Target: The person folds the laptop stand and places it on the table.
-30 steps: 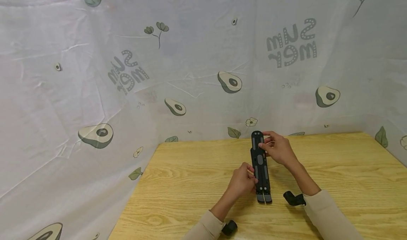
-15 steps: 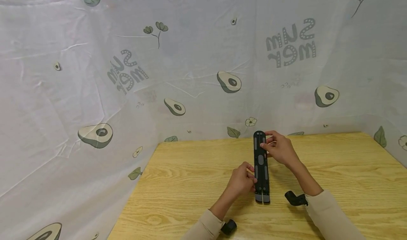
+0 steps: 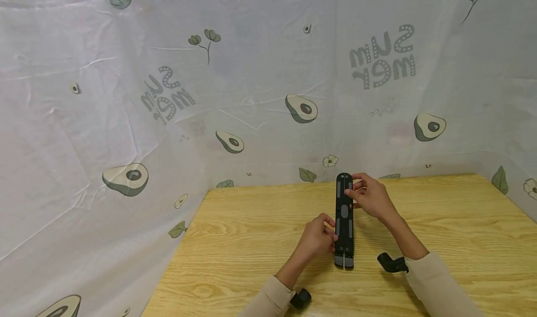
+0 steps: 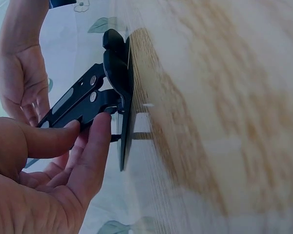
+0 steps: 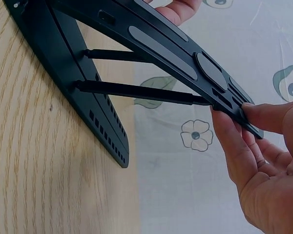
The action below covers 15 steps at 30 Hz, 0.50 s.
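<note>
A black folding laptop stand [image 3: 345, 223] with grey pads stands on the table, its long side running away from me. In the right wrist view its slatted base [image 5: 95, 112] lies against the wood, and two thin struts [image 5: 136, 90] prop up the sloping top plate [image 5: 171, 61]. My left hand [image 3: 318, 237] pinches the left edge of the top plate near its front end, thumb on top. Farther back, my right hand [image 3: 370, 196] grips the right edge between thumb and fingers. The two halves of the plate lie side by side with a narrow slit between them.
The wooden table [image 3: 251, 242] ends at a pale cloth backdrop [image 3: 260, 74] printed with avocados and leaves. Black wrist devices [image 3: 392, 263] stick out from both sleeves close to the tabletop.
The stand's top halves have drawn together into one straight strip, losing the step along the left edge. Its front end has swung slightly left. Both hands keep their grip.
</note>
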Tool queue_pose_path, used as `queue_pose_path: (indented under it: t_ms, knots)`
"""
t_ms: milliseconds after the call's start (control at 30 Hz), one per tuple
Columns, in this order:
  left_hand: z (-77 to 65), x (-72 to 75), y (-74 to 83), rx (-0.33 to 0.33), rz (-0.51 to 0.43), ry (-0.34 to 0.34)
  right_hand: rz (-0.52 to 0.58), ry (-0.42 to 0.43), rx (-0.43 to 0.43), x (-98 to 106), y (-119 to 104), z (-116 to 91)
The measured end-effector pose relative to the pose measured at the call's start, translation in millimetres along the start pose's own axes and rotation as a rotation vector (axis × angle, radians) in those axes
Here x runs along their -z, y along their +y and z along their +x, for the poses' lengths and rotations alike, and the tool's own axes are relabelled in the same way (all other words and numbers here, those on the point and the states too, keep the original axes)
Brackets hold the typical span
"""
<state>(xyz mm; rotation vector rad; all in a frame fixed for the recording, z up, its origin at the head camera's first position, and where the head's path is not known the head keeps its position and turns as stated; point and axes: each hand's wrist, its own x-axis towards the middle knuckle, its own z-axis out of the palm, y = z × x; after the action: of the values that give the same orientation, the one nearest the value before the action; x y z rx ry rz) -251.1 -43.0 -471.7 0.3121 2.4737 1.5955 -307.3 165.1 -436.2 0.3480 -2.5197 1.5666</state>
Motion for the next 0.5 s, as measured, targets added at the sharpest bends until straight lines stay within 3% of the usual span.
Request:
queue_pose_path:
  t_ms: [500]
  knots:
    - [8.2,6.0,-7.5,-0.043,0.017,0.013,0.018,0.006,-0.016,3.3,-1.4,-3.1]
